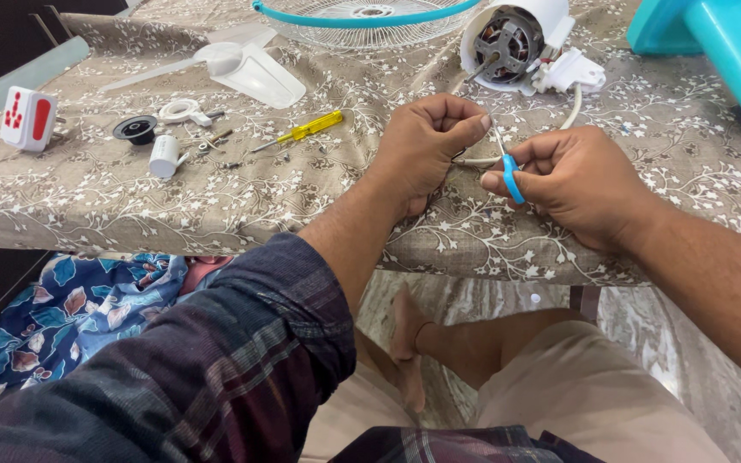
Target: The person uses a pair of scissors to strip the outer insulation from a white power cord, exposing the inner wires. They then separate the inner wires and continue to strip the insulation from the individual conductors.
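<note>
White cable (476,160) is pinched in the curled left hand (426,146) near the table's front edge (216,240), w/ little cloth left before the drop. Cable is thin, pale, running back approx. toward the open fan motor (508,43). Blue-handled scissors (510,171) are gripped by the right hand (572,180), fingers through the loop, blades laid at the cable just beside the left thumb. Bare cloth is seen betw. hands and motor. Well apart at left: yellow screwdriver (306,131), white fan blade (246,69).
</note>
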